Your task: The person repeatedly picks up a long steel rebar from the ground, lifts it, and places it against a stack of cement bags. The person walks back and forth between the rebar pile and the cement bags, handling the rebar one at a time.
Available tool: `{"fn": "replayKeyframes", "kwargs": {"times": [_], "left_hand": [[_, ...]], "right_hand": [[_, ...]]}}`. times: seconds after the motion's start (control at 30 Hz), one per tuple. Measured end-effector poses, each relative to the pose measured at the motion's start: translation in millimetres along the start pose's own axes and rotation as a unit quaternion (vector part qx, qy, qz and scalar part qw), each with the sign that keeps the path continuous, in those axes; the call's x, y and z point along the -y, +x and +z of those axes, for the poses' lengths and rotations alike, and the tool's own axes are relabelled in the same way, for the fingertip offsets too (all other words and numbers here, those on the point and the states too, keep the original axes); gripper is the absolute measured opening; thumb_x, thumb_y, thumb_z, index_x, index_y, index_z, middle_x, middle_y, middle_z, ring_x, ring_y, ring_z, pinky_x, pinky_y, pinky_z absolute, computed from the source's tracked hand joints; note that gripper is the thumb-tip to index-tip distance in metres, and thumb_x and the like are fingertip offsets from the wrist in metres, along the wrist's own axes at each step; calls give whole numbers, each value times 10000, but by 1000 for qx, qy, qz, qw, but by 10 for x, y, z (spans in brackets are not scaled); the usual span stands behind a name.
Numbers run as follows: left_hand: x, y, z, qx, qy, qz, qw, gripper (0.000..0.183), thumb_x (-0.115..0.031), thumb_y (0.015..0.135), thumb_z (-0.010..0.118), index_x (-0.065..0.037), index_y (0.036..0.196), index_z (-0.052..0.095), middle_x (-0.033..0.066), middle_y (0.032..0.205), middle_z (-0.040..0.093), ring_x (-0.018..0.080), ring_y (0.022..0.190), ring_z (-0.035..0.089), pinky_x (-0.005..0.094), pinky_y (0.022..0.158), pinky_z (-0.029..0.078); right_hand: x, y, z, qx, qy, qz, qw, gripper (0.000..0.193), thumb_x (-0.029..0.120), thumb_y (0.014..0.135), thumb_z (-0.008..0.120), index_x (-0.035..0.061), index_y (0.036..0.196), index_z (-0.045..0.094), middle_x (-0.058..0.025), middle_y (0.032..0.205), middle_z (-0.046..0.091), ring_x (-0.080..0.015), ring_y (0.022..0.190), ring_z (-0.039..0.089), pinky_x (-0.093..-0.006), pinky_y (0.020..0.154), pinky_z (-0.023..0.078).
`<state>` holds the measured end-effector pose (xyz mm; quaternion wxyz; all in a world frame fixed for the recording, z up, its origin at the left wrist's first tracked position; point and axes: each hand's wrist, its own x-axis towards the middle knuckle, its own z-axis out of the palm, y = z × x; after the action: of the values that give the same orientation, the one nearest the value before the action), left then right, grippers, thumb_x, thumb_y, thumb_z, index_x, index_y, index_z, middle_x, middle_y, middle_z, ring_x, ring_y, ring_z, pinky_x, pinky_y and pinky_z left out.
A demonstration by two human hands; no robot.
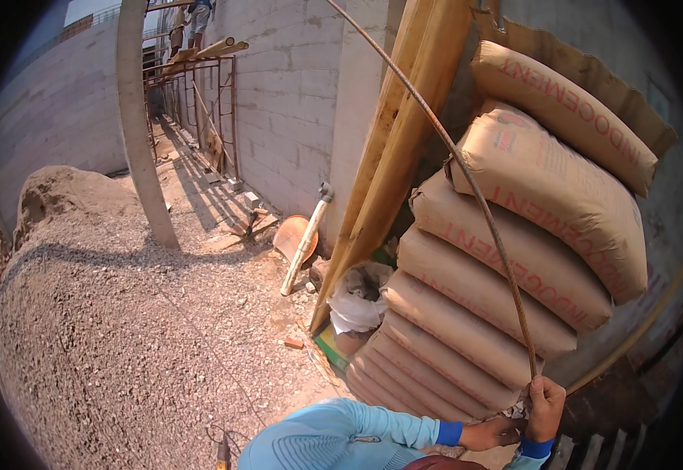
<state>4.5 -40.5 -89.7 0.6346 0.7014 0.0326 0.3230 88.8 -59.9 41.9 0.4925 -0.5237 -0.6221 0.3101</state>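
A long, thin, rusty steel rod (478,192) runs slantwise from the top of the view down to my right hand (545,407). The fingers of that hand are wrapped round the rod near its lower visible end. Close against the right wrist lies my left hand (494,433), its fingers curled. What it holds, if anything, is hidden there. Both arms wear light blue sleeves with darker blue cuffs. Just beyond my hands rises a tall stack of brown paper cement bags (514,204), and the rod passes in front of it.
Upright timber planks (396,133) lean beside the bags, with a white sack (359,301) at their foot. Gravel (122,337) spreads on the left, past a slanting concrete post (139,125). A pale pipe (304,247) leans by an orange object (290,235). Scaffolding (228,110) carries a person (198,19).
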Motion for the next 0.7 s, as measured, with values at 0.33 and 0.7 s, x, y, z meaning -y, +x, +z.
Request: {"fn": "replayKeyframes", "kwargs": {"times": [0.33, 0.7], "left_hand": [[-145, -72, -7, 17, -23, 0, 1000, 452, -208, 970, 449, 10, 1358, 372, 157, 1231, 523, 223, 1163, 483, 329, 968, 407], [-78, -122, 13, 23, 22, -9, 999, 435, -222, 953, 469, 13, 1313, 406, 152, 1158, 553, 224, 1103, 511, 335, 925, 425]], "right_hand": [[190, -108, -171, -10, -5, -18, 1000, 437, 308, 925, 587, 3, 619, 516, 32, 543, 441, -46, 503, 352, -233, 464, 236], [-30, -98, -43, 2, 4, 7, 1000, 436, 296, 924, 581, 16, 597, 507, 26, 528, 439, -52, 505, 362, -244, 464, 240]]}}
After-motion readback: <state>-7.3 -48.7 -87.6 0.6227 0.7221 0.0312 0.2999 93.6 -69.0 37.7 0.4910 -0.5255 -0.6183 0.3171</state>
